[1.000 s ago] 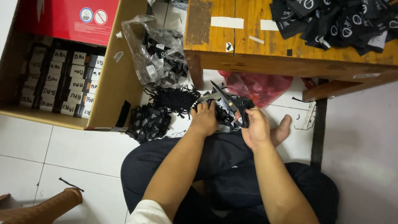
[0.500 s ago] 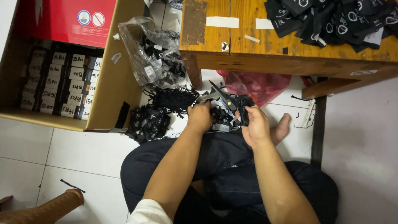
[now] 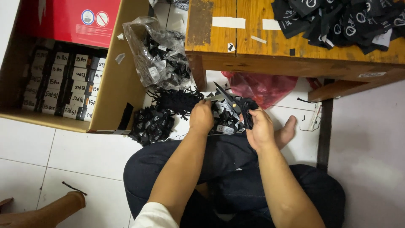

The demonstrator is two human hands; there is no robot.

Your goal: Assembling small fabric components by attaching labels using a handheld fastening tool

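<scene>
My right hand (image 3: 259, 128) grips the black handles of a pair of scissors (image 3: 230, 101), blades pointing up and to the left. My left hand (image 3: 201, 117) pinches a small black fabric label at the blade tips. Between the hands, over my lap, lies a heap of black labels (image 3: 223, 122). A tangle of black strings (image 3: 177, 101) sits on the floor just beyond my left hand. I sit cross-legged in dark trousers, a bare foot (image 3: 287, 131) showing to the right.
A cardboard box (image 3: 114, 93) with rows of small packets stands at left, under a red box. A clear plastic bag (image 3: 158, 57) of labels and another label pile (image 3: 152, 124) lie nearby. A wooden table (image 3: 295, 50) carries more labels above a red bag (image 3: 261, 86).
Both hands have shifted slightly to the left and apart, with the scissors still at the label. Nothing else has moved.
</scene>
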